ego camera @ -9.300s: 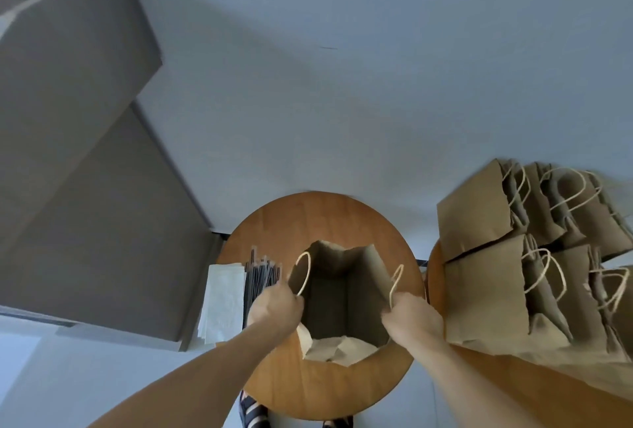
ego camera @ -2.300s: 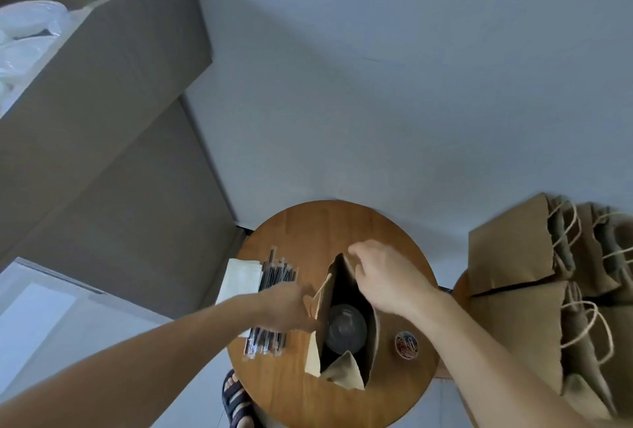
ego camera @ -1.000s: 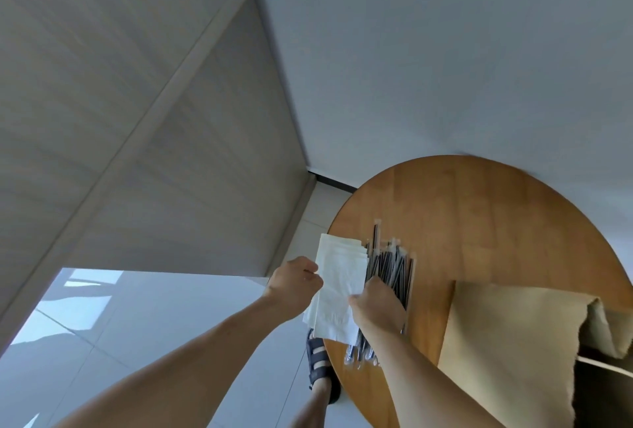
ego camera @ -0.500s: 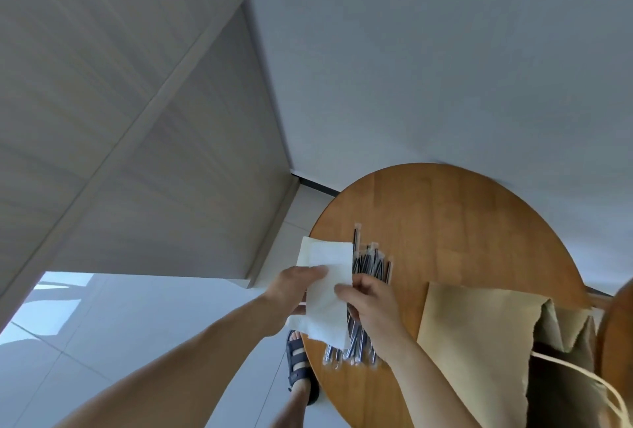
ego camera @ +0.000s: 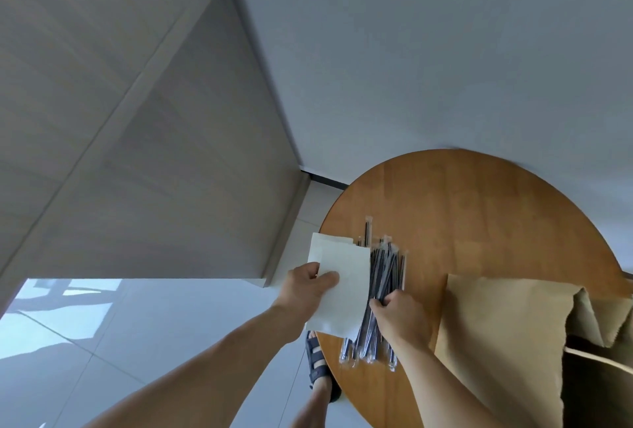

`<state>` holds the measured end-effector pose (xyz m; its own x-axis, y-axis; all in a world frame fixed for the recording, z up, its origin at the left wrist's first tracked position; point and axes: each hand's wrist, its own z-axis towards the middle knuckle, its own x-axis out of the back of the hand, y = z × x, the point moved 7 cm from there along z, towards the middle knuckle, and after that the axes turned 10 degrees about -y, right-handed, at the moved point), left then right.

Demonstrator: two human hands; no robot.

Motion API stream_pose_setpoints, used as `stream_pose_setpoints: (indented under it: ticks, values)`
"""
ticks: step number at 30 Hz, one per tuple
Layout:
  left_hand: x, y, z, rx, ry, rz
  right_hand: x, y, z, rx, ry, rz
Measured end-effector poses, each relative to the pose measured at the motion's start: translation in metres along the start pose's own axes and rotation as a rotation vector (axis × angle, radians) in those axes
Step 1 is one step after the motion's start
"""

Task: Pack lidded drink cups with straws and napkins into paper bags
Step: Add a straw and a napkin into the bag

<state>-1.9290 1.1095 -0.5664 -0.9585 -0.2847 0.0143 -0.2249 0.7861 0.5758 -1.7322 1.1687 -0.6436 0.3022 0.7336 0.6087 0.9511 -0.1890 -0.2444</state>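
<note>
My left hand pinches a white napkin with the thumb on top, lifted over the rest of the napkin stack at the left edge of the round wooden table. Beside it lies a bundle of wrapped black straws. My right hand has its fingertips curled into those straws. The open brown paper bag stands at the right, its dark inside showing at the frame's lower right; no cup shows in it.
A grey cabinet side rises close to the table's left. White tiled floor lies below, with my sandalled foot under the table edge. A plain wall is behind the table.
My left hand has raised one napkin off the stack. My right hand has let go of the napkins and shifted right onto the straws.
</note>
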Motion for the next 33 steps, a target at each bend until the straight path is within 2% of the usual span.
stream_pose_setpoints:
  ticks: [6,10,13,16,20,26,30,33]
  values:
    - [-0.004,0.007,-0.001,-0.022,0.011,0.053,0.01,0.007,-0.007,-0.023,-0.01,0.074]
    - [-0.012,0.024,-0.011,-0.069,0.023,0.111,0.033,0.005,-0.026,0.016,-0.02,0.278]
    - [-0.019,0.046,-0.021,-0.135,0.049,0.168,0.068,-0.006,-0.054,0.163,0.08,0.549]
    - [-0.03,0.076,-0.037,-0.209,0.035,0.149,0.111,-0.031,-0.093,0.381,0.177,0.667]
    - [-0.049,0.109,-0.063,-0.285,-0.038,0.055,0.143,-0.059,-0.129,0.527,0.147,0.629]
    - [-0.079,0.136,-0.102,-0.39,-0.181,-0.076,0.18,-0.065,-0.163,0.599,0.206,0.583]
    - [-0.091,0.153,-0.128,-0.456,-0.225,-0.043,0.199,-0.061,-0.182,0.619,0.199,0.572]
    - [-0.096,0.175,-0.151,-0.517,-0.263,-0.035,0.227,-0.045,-0.201,0.609,0.322,0.615]
